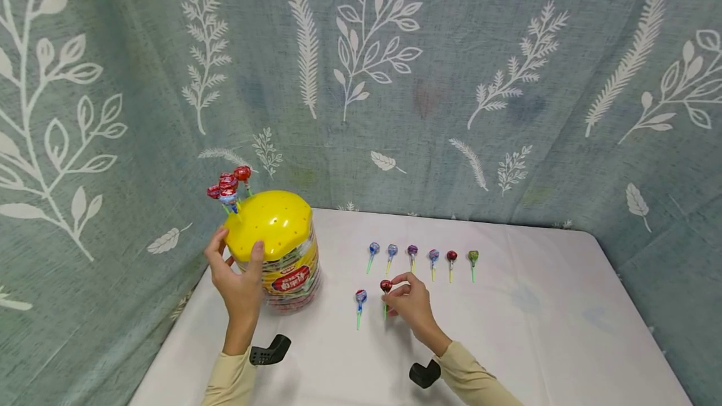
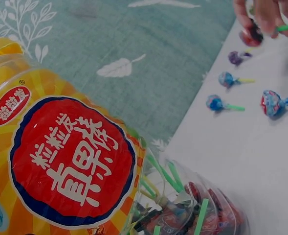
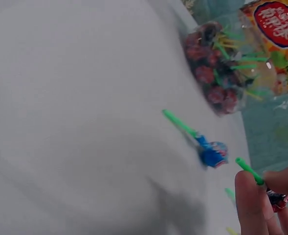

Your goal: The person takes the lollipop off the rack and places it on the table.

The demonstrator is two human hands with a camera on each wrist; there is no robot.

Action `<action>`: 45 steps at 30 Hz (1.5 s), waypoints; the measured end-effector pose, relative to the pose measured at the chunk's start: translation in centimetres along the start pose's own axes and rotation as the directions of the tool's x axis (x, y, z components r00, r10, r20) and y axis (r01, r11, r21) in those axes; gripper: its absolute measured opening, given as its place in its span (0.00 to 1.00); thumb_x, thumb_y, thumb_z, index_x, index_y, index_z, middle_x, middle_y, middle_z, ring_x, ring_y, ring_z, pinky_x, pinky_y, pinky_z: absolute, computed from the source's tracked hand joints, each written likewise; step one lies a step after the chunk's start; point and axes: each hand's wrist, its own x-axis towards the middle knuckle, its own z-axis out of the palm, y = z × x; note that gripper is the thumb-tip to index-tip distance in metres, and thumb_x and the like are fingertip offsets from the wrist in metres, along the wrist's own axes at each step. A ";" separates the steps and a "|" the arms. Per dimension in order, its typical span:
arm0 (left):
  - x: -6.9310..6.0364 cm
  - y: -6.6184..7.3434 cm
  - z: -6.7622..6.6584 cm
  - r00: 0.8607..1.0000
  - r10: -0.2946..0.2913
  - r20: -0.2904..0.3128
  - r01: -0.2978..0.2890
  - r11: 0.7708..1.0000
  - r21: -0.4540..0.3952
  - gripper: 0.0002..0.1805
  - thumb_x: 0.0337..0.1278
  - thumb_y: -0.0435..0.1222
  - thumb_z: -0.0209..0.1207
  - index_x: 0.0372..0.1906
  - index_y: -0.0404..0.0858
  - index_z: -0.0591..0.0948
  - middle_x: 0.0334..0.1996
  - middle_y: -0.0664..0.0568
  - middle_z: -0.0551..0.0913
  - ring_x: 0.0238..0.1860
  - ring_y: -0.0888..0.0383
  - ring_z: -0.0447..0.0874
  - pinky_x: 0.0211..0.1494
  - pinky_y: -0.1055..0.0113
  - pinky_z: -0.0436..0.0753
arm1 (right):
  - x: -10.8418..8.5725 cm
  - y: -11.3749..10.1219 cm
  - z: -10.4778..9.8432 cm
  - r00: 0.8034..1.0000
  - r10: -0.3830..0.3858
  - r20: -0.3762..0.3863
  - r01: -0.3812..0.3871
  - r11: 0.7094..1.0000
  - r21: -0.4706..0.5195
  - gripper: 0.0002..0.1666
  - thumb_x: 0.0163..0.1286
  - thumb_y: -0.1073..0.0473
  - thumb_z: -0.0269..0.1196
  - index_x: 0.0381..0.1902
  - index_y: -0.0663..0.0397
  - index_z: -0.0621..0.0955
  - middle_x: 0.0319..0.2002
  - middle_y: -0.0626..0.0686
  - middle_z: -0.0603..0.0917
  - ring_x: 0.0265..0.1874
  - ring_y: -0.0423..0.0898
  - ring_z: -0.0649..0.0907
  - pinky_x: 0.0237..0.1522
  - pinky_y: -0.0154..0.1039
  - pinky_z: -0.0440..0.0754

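Observation:
A clear candy jar [image 1: 293, 281] with a yellow lid [image 1: 276, 224] stands at the left of the table, lollipops visible inside it in both wrist views. Several lollipops [image 1: 228, 183] stick up from the lid's left side. My left hand [image 1: 239, 281] grips the jar at its lid, thumb in front and fingers at the left; in the left wrist view the hand is out of sight. My right hand [image 1: 414, 306] pinches a dark red lollipop [image 1: 386, 285] by its green stick [image 3: 249, 171]. Just left of it lies a blue lollipop [image 1: 361, 297] with a green stick.
A row of lollipops lies farther back, from a blue one [image 1: 374, 248] through a purple one [image 1: 412, 250] and a red one [image 1: 452, 257] to a green one [image 1: 473, 257]. A leaf-patterned curtain [image 1: 429, 80] hangs behind the white table [image 1: 536, 331].

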 end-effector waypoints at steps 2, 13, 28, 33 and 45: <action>0.0 0.0 0.0 1.000 0.004 -0.002 -0.004 1.000 -0.003 0.32 0.51 0.36 0.58 0.62 0.28 0.63 0.64 0.39 0.64 0.64 0.51 0.61 0.54 0.58 0.60 | 0.1 0.8 0.2 1.000 0.005 -0.012 -0.006 1.000 -0.029 0.20 0.51 0.71 0.68 0.41 0.66 0.73 0.22 0.57 0.82 0.15 0.48 0.82 0.21 0.45 0.82; 0.1 -0.1 -0.1 1.000 0.001 -0.002 -0.001 1.000 -0.006 0.33 0.51 0.36 0.59 0.62 0.28 0.63 0.65 0.39 0.64 0.64 0.51 0.60 0.55 0.57 0.61 | 0.0 3.0 1.2 0.999 -0.045 -0.029 0.038 0.972 -0.231 0.20 0.47 0.71 0.70 0.37 0.64 0.73 0.17 0.51 0.80 0.09 0.43 0.78 0.14 0.37 0.77; -0.1 -0.3 -0.6 1.000 -0.011 -0.004 0.011 1.000 0.000 0.33 0.51 0.36 0.59 0.62 0.28 0.63 0.65 0.39 0.63 0.64 0.52 0.60 0.54 0.57 0.60 | -0.2 3.0 1.9 0.998 -0.048 -0.031 0.037 0.956 -0.290 0.20 0.50 0.72 0.65 0.41 0.64 0.71 0.17 0.53 0.76 0.07 0.43 0.77 0.12 0.38 0.76; -0.1 -0.1 -0.5 1.000 -0.013 0.001 0.013 1.000 -0.002 0.33 0.51 0.35 0.59 0.62 0.27 0.63 0.65 0.38 0.63 0.64 0.52 0.60 0.54 0.56 0.60 | -0.3 2.4 1.6 1.000 -0.013 0.006 0.014 0.958 -0.287 0.20 0.52 0.70 0.64 0.41 0.65 0.70 0.17 0.53 0.76 0.08 0.45 0.77 0.12 0.38 0.77; 0.1 -0.2 -0.5 1.000 -0.014 0.013 0.014 1.000 0.004 0.34 0.50 0.36 0.60 0.62 0.28 0.64 0.65 0.40 0.64 0.64 0.52 0.61 0.54 0.57 0.61 | 0.4 -1.4 0.4 0.993 -0.119 -0.003 0.113 0.950 -0.292 0.18 0.57 0.67 0.65 0.45 0.65 0.72 0.18 0.52 0.74 0.11 0.53 0.78 0.13 0.40 0.75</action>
